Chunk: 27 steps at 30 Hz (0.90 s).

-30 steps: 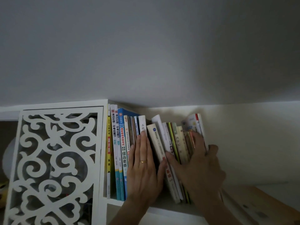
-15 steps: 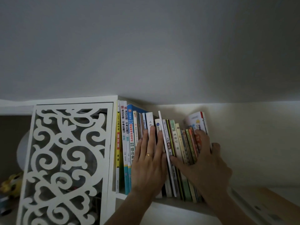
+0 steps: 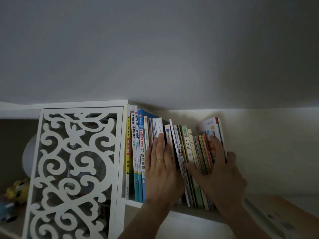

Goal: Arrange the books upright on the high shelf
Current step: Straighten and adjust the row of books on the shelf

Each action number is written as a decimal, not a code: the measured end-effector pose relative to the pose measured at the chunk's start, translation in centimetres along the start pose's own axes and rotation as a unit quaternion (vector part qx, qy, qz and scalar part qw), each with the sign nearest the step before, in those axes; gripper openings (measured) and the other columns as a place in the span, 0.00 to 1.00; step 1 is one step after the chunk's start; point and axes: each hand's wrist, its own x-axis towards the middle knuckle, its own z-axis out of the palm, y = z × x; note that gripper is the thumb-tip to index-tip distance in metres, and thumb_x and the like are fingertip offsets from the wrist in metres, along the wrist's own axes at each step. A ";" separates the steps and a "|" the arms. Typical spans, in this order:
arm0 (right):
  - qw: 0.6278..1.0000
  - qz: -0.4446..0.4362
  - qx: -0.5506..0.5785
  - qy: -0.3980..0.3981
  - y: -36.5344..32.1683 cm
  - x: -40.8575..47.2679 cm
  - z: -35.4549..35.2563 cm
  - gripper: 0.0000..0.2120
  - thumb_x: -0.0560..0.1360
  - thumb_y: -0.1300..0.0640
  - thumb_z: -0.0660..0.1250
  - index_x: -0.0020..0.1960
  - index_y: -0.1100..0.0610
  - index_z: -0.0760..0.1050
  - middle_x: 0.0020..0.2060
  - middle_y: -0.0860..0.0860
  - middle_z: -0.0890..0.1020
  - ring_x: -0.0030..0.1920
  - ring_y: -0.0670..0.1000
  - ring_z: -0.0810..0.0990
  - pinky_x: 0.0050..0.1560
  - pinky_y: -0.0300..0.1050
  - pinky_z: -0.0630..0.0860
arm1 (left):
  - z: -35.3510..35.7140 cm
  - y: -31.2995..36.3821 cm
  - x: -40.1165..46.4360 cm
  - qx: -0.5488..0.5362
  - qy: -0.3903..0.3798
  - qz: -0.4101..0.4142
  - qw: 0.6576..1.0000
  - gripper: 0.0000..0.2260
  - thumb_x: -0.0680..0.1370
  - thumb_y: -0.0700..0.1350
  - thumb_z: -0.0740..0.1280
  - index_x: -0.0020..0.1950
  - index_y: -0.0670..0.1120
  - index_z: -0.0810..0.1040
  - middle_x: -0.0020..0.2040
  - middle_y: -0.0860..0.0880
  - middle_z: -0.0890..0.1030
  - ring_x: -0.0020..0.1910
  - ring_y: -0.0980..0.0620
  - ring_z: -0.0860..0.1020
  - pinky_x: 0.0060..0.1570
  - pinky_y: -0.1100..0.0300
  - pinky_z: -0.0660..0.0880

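Note:
A row of books (image 3: 138,152) stands on the high white shelf (image 3: 193,213), tight against the left wall of its compartment. My left hand (image 3: 160,171) presses flat, fingers straight, on the spines of the middle books, a gold ring on one finger. The right group of thin colourful books (image 3: 189,145) stands almost upright, leaning slightly. My right hand (image 3: 217,171) spans this group, thumb on the spines at the left and fingers curled round the rightmost white book (image 3: 207,126).
A white carved lattice panel (image 3: 76,169) closes the compartment to the left, with a yellow toy (image 3: 17,188) behind it. The grey ceiling hangs close above the books. A wooden surface (image 3: 290,214) lies at the lower right. The shelf continues bare to the right.
The leaning right-hand books have been pushed left and stood nearly upright against the row. Both hands shifted with them; the gap between the two groups has closed.

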 end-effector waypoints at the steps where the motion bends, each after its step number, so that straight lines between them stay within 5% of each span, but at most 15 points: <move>1: 1.000 -0.001 -0.008 -0.008 0.1 0.0 -0.1 0.53 0.61 0.20 0.66 0.79 0.38 0.52 0.53 0.52 0.71 0.43 0.57 0.80 0.37 0.51 0.79 | -0.1 0.1 0.0 0.001 -0.005 -0.009 1.000 0.35 0.81 0.61 0.58 0.82 0.41 0.57 0.83 0.41 0.52 0.83 0.44 0.47 0.78 0.38 0.55; 8: 1.000 -0.009 -0.012 -0.025 0.2 -0.1 -0.7 0.55 0.60 0.21 0.68 0.79 0.37 0.49 0.55 0.51 0.68 0.46 0.57 0.80 0.40 0.50 0.77 | 0.0 1.0 0.4 0.131 -0.084 -0.006 0.988 0.43 0.68 0.65 0.70 0.79 0.47 0.65 0.83 0.36 0.43 0.82 0.36 0.41 0.75 0.28 0.47; 11: 0.997 -0.013 0.012 -0.071 0.7 0.0 -1.4 0.61 0.55 0.18 0.68 0.79 0.35 0.42 0.58 0.52 0.66 0.52 0.57 0.79 0.45 0.54 0.80 | 0.3 0.9 0.0 0.100 -0.079 -0.017 0.992 0.39 0.74 0.63 0.64 0.81 0.47 0.62 0.83 0.39 0.40 0.82 0.38 0.39 0.76 0.30 0.49; 18: 0.995 -0.035 -0.046 -0.080 0.4 -0.2 -1.4 0.67 0.53 0.16 0.66 0.81 0.38 0.39 0.58 0.53 0.64 0.51 0.56 0.77 0.39 0.50 0.78 | 0.1 0.0 -0.3 0.052 -0.058 0.011 0.997 0.36 0.78 0.60 0.53 0.84 0.49 0.51 0.83 0.41 0.41 0.82 0.39 0.39 0.77 0.32 0.50; 23: 0.995 -0.028 -0.027 -0.090 0.7 0.1 -1.5 0.65 0.53 0.16 0.66 0.79 0.34 0.38 0.60 0.54 0.62 0.51 0.58 0.78 0.42 0.53 0.80 | -0.8 0.6 0.1 0.004 -0.057 -0.012 0.998 0.35 0.75 0.62 0.54 0.80 0.48 0.64 0.84 0.44 0.45 0.82 0.43 0.40 0.78 0.35 0.48; 25: 0.996 -0.017 -0.019 -0.082 1.1 0.3 -1.7 0.66 0.50 0.15 0.65 0.79 0.33 0.38 0.61 0.54 0.61 0.50 0.59 0.78 0.41 0.53 0.80 | -1.7 0.7 -0.1 -0.071 -0.040 -0.037 0.996 0.32 0.73 0.61 0.57 0.74 0.50 0.71 0.83 0.49 0.49 0.83 0.47 0.48 0.79 0.42 0.54; 27: 0.997 -0.011 -0.014 -0.081 1.2 0.5 -1.7 0.66 0.49 0.14 0.65 0.79 0.32 0.38 0.61 0.54 0.61 0.50 0.59 0.78 0.41 0.53 0.80 | -2.9 0.9 -1.3 -0.150 0.001 -0.092 0.984 0.29 0.73 0.61 0.59 0.72 0.51 0.68 0.77 0.52 0.61 0.73 0.51 0.69 0.68 0.52 0.73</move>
